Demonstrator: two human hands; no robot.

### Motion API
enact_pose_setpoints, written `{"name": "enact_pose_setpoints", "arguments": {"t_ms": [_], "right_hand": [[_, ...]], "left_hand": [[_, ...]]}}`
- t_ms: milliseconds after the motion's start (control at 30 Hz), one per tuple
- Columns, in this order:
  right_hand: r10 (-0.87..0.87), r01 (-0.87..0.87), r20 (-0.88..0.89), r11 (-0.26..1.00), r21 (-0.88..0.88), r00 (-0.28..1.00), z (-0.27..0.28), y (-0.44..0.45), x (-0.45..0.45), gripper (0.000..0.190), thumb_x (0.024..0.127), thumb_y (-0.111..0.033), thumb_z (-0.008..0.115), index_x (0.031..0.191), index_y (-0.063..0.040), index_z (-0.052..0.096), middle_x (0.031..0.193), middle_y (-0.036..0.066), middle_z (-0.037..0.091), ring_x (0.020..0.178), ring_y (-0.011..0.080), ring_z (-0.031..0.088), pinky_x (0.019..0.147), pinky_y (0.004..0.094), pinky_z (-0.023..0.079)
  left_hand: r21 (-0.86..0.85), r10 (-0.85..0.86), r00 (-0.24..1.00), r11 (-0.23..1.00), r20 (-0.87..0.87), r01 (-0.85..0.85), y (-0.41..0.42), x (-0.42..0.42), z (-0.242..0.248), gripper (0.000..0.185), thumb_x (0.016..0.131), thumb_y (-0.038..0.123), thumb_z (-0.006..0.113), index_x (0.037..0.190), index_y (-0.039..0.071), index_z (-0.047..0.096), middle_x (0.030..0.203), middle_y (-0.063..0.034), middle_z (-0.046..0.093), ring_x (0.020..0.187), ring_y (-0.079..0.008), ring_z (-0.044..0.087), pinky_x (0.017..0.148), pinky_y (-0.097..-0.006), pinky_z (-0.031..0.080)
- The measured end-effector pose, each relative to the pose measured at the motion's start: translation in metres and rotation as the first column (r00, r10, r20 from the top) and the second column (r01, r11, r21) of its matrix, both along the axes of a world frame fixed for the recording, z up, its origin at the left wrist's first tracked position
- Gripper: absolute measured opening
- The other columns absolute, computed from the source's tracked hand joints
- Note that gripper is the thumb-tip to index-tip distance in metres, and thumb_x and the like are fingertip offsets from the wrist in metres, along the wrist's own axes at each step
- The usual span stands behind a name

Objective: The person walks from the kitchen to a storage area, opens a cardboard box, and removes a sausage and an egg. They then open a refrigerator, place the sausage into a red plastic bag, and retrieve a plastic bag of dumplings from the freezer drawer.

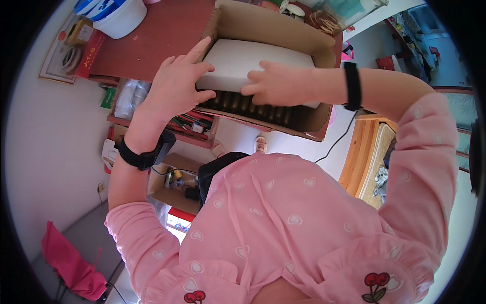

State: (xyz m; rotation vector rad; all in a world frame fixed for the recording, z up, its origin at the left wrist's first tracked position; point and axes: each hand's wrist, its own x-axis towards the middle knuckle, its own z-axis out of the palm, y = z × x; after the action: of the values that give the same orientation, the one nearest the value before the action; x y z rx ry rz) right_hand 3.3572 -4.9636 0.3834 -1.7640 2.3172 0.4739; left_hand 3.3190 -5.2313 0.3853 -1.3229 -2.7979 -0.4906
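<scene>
An open cardboard box (271,22) stands before me on a red table. Inside it lies a white foam sheet (231,57), over a row of dark, round-topped objects (250,104) that show along the near side. My left hand (174,81) is spread at the box's left end, its index finger along the wall and its thumb by the near rim. On the sheet's near part rests my right hand (279,83), fingers apart and pointing left. Part of the sheet's front edge is hidden beneath it.
The red table (167,30) bears a white bucket (121,19) at the back left. Below, a pulled-out drawer (190,135) holds pencils and plastic-wrapped things. A wooden bed frame (357,152) stands right. Black cables (338,142) hang from both wrist straps.
</scene>
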Motion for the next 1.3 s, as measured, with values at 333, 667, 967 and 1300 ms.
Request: {"name": "enact_pose_setpoints", "arguments": {"t_ms": [333, 667, 967, 1300], "right_hand": [[-0.386, 0.32, -0.192, 0.898, -0.301, 0.902, 0.056, 0.056, -0.003, 0.039, 0.075, -0.002, 0.067, 0.111, -0.017, 0.063, 0.146, 0.007, 0.042, 0.125, 0.0271, 0.05, 0.098, 0.0394, 0.047], [-0.492, 0.378, -0.125, 0.787, -0.488, 0.862, 0.038, 0.092, 0.006, 0.049, 0.08, 0.002, 0.068, 0.123, -0.018, 0.061, 0.15, 0.007, 0.041, 0.133, 0.03, 0.044, 0.105, 0.0396, 0.044], [-0.525, 0.384, 0.041, 0.564, -0.731, 0.85, 0.018, 0.126, 0.048, 0.027, 0.088, -0.015, 0.067, 0.114, -0.012, 0.062, 0.139, 0.01, 0.052, 0.124, 0.0321, 0.052, 0.104, 0.0444, 0.043], [-0.481, 0.439, 0.375, 0.024, -0.898, 0.792, -0.01, 0.162, 0.114, 0.023, 0.088, -0.014, 0.065, 0.111, -0.012, 0.064, 0.126, 0.008, 0.059, 0.107, 0.0314, 0.059, 0.088, 0.0413, 0.049]], "left_hand": [[-0.042, 0.036, 0.966, 0.998, -0.255, -0.048, 0.008, 0.007, 0.004, 0.092, 0.071, 0.022, 0.085, 0.15, 0.022, 0.038, 0.154, -0.0066, 0.039, 0.135, -0.0299, 0.043, 0.112, -0.0513, 0.033], [-0.055, -0.211, 0.946, 0.978, -0.246, 0.203, 0.039, 0.009, 0.038, 0.028, 0.078, 0.02, 0.076, 0.104, 0.011, 0.068, 0.11, -0.0041, 0.063, 0.107, -0.0266, 0.058, 0.099, -0.0467, 0.041], [-0.579, -0.19, 0.872, 0.682, 0.451, 0.448, 0.152, 0.02, 0.029, 0.036, 0.089, 0.025, 0.065, 0.12, 0.007, 0.065, 0.108, -0.0175, 0.066, 0.102, -0.0372, 0.063, 0.089, -0.0465, 0.049], [-0.477, 0.178, 0.535, 0.728, 0.826, 0.492, 0.252, -0.02, -0.053, 0.037, 0.096, 0.029, 0.055, 0.121, 0.002, 0.062, 0.104, -0.0077, 0.067, 0.088, -0.0176, 0.068, 0.07, -0.0318, 0.057]]}}
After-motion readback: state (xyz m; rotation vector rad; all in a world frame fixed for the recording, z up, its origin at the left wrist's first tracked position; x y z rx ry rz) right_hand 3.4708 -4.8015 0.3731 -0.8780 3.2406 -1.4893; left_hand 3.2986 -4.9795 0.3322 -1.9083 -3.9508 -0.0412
